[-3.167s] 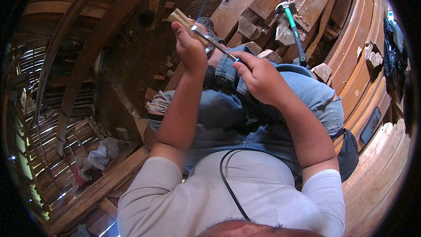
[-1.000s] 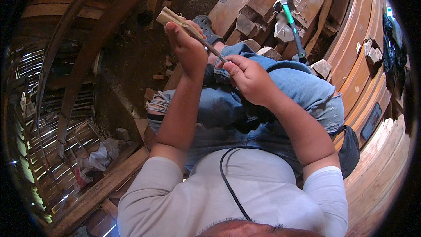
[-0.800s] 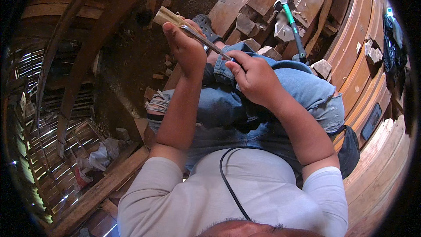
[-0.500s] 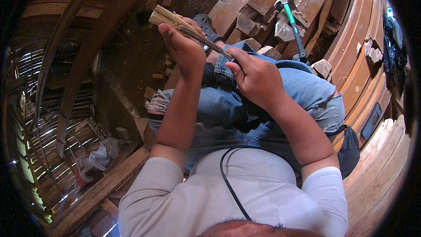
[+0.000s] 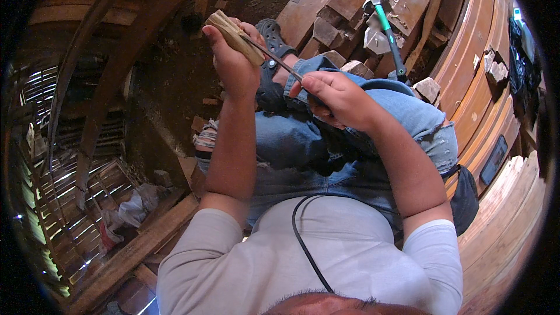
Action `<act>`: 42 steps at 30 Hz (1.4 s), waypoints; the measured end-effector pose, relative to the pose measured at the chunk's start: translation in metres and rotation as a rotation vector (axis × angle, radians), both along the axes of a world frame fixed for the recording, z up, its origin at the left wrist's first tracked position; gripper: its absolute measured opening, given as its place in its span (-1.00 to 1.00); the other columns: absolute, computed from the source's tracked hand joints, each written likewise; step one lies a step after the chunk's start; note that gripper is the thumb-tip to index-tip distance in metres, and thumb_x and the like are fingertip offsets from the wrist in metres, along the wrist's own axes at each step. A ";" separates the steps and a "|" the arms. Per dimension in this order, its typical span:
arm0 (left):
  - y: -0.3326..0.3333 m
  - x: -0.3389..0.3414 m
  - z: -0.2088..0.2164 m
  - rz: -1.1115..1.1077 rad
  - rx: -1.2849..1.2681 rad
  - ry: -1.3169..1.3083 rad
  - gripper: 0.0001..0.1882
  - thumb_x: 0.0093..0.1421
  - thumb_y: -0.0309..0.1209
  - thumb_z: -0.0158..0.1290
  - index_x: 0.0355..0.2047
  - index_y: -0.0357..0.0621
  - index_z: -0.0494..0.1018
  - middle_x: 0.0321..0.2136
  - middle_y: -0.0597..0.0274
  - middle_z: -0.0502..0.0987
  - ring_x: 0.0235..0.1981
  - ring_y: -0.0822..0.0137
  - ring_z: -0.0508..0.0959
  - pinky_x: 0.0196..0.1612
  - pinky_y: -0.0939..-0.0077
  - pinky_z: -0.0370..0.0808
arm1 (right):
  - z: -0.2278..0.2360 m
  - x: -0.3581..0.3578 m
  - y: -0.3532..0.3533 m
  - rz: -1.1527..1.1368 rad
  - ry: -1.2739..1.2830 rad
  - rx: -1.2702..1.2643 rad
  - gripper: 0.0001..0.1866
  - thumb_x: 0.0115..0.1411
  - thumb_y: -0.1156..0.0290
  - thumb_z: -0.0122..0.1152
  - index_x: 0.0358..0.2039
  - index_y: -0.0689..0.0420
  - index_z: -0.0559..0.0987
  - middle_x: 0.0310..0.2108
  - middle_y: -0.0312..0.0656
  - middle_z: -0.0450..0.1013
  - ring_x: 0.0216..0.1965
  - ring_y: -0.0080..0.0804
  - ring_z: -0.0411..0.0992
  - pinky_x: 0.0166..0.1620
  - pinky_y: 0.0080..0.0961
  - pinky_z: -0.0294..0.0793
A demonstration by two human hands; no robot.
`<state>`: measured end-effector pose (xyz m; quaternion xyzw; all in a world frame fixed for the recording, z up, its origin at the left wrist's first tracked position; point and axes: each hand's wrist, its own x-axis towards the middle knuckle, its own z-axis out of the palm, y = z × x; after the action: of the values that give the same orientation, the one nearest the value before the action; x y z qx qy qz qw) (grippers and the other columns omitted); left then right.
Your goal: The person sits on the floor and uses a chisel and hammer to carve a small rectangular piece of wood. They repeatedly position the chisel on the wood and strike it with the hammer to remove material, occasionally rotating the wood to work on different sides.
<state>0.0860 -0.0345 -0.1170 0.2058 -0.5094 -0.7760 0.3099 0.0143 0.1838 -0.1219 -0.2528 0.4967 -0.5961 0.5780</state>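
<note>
A short, pale block of wood [image 5: 238, 39] lies in my left hand [image 5: 232, 69], whose fingers and thumb close around it. My right hand [image 5: 341, 98] grips a chisel [image 5: 275, 58] with a long, narrow metal blade; the fist mostly hides its handle. The blade slants up and left, and its tip meets the wood's right side. Both hands are above my legs in ripped jeans [image 5: 291, 140]. A hammer [image 5: 386, 32] with a metal head and a green and black handle rests beyond my right hand, on wood scraps.
Wooden planks [image 5: 466, 99] are stacked along the right, with wood offcuts [image 5: 429, 89] and shavings among them. A phone [image 5: 494, 160] rests on the planks. Black plastic [image 5: 523, 58] hangs at the far right. My clog-style shoe [image 5: 273, 38] is just beyond the wood. A beam [image 5: 134, 251] crosses the lower left.
The wood block has been turned in my left hand and now points more steeply down to the right. My right hand has moved slightly down, with the chisel rotated so its blade looks narrower.
</note>
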 end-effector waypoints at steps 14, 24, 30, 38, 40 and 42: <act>0.018 -0.011 -0.007 0.387 -0.179 -0.134 -0.16 0.36 0.49 -0.53 -0.11 -0.06 0.32 -0.47 0.31 0.43 -0.52 0.34 0.42 -0.37 0.40 0.44 | 0.001 0.022 -0.007 -0.323 0.980 0.106 -0.71 0.47 0.17 0.07 -0.09 0.12 0.57 -0.41 0.20 0.54 -0.31 0.29 0.52 -0.30 -0.04 0.47; 0.005 -0.001 -0.009 0.193 -0.032 -0.055 -0.20 0.40 0.44 -0.52 -0.15 -0.08 0.31 -0.57 0.25 0.41 -0.61 0.33 0.45 -0.49 0.42 0.49 | -0.009 0.009 -0.001 -0.005 0.153 -0.040 -0.66 0.53 0.16 -0.01 -0.12 0.16 0.62 -0.56 -0.28 0.45 -0.54 -0.45 0.42 -0.42 -0.38 0.40; 0.013 -0.005 -0.002 0.168 0.093 -0.004 -0.20 0.39 0.44 -0.51 -0.15 -0.07 0.31 -0.57 0.25 0.42 -0.63 0.32 0.44 -0.50 0.44 0.48 | 0.003 0.010 0.000 -0.015 0.027 -0.022 -0.53 0.55 -0.02 -0.06 -0.10 0.15 0.58 -0.66 -0.45 0.24 -0.64 -0.69 0.22 -0.55 -0.67 0.16; 0.009 -0.003 -0.008 0.143 0.015 -0.020 -0.24 0.32 0.52 -0.34 -0.16 0.06 0.34 -0.52 0.34 0.41 -0.56 0.33 0.43 -0.51 0.41 0.41 | 0.003 0.005 0.001 -0.013 0.127 0.038 -0.64 0.53 0.17 -0.03 -0.16 0.17 0.63 -0.58 -0.36 0.37 -0.52 -0.56 0.35 -0.39 -0.46 0.37; 0.012 -0.004 -0.008 0.161 0.005 -0.033 -0.23 0.31 0.52 -0.35 -0.16 0.06 0.33 -0.51 0.34 0.41 -0.57 0.33 0.42 -0.51 0.42 0.41 | 0.000 0.004 0.001 -0.003 0.097 0.026 -0.62 0.54 0.13 -0.03 -0.16 0.17 0.62 -0.59 -0.38 0.35 -0.55 -0.58 0.32 -0.43 -0.50 0.33; 0.013 -0.004 -0.008 0.178 -0.038 -0.051 -0.23 0.31 0.53 -0.36 -0.16 0.05 0.31 -0.50 0.34 0.41 -0.57 0.33 0.42 -0.50 0.42 0.42 | -0.001 0.005 0.001 0.005 0.084 -0.001 -0.57 0.55 0.05 -0.04 -0.15 0.17 0.59 -0.63 -0.42 0.30 -0.63 -0.64 0.25 -0.53 -0.59 0.22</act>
<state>0.0818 -0.0217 -0.1255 0.2644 -0.5113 -0.7300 0.3684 0.0196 0.1853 -0.1230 -0.2790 0.5196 -0.5838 0.5579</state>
